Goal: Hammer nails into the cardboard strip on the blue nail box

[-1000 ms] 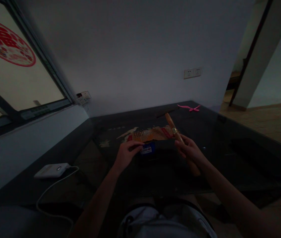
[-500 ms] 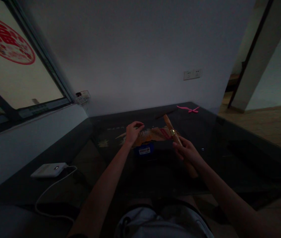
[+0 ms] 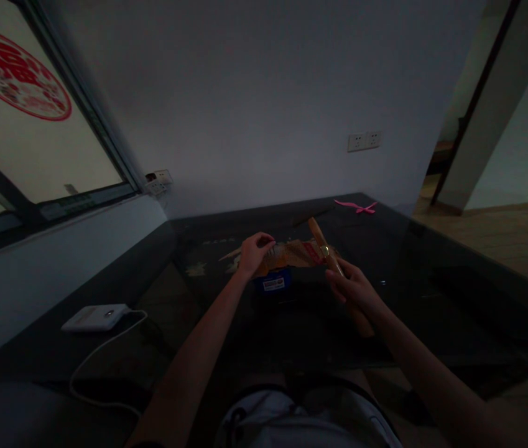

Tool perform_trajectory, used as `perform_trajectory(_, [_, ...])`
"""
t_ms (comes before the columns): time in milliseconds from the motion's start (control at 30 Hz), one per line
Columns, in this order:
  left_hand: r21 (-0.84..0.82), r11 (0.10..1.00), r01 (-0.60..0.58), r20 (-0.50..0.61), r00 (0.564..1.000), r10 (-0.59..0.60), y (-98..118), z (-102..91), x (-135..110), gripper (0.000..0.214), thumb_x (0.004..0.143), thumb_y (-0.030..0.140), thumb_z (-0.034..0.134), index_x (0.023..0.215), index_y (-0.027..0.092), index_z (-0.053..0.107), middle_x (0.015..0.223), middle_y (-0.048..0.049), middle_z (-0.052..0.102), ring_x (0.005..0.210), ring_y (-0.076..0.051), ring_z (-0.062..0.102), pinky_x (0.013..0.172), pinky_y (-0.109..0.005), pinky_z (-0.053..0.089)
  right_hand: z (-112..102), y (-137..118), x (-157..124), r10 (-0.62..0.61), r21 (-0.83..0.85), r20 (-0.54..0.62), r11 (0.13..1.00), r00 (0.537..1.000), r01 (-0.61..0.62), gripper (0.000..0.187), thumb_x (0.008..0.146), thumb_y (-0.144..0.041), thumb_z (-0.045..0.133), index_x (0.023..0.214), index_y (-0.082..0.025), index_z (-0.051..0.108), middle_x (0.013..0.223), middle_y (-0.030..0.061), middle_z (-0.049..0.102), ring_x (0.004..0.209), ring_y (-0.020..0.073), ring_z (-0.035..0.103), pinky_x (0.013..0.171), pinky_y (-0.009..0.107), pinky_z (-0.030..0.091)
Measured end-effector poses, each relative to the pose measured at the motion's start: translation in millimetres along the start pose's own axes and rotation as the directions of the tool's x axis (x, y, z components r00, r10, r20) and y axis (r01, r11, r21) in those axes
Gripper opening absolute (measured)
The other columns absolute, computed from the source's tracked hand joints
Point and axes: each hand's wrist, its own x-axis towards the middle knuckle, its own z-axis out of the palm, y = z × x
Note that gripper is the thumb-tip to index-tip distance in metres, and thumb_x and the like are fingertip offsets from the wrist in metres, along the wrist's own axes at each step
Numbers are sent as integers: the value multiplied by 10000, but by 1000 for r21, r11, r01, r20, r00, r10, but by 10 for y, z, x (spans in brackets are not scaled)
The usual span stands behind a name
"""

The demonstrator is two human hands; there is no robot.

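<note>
My left hand (image 3: 253, 254) is over the left end of a crumpled brown and orange printed wrapper (image 3: 294, 254). Its fingers are curled in a pinch, and anything between them is too small or dark to make out. A long wooden stick-like object with a shiny metal band (image 3: 318, 235) is wrapped in my right hand (image 3: 352, 285). It slants up and to the left, its far part over the wrapper's right end. Just below the wrapper sits a blue box (image 3: 274, 281) with a white label.
On the dark glossy table (image 3: 226, 330), a white power bank (image 3: 93, 318) with a white cable (image 3: 100, 348) lies at the left. A pink ribbon-like thing (image 3: 359, 207) is at the far right corner, near a thin dark stick (image 3: 310, 216). A wall rises behind.
The fingers of my left hand have curled closer together and shifted slightly right. My right hand keeps its hold on the wooden object. The whole view has shifted a little.
</note>
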Motion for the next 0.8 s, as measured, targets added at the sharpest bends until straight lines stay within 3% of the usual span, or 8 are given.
perform_trajectory(333, [-13, 1000, -7, 63, 998, 8, 36, -41, -68, 139, 688, 187, 617, 821, 151, 600, 768, -16, 633, 712, -118, 607, 683, -231, 481, -4, 32, 43, -2, -66, 6, 998, 1000, 2, 361, 755, -425, 556, 996, -167, 480, 470, -98, 396, 316, 47, 319, 320, 181, 236])
perform_trajectory(567, [-29, 997, 66, 78, 995, -64, -34, -29, -45, 146, 654, 226, 654, 762, 137, 617, 739, -34, 649, 706, -140, 622, 658, -238, 486, -5, -542, 109, 29, -339, 154, 941, 988, 25, 367, 763, -374, 544, 1047, -144, 507, 541, -74, 432, 366, 59, 395, 337, 184, 325])
perform_trajectory(800, [-71, 982, 178, 104, 980, -170, -114, -26, -38, 153, 630, 224, 668, 748, 128, 649, 760, -59, 677, 704, -158, 628, 670, -265, 492, 9, -983, 260, 97, -574, 314, 812, 944, 107, 225, 768, -317, 550, 915, -148, 532, 519, -62, 451, 332, 59, 418, 302, 175, 310])
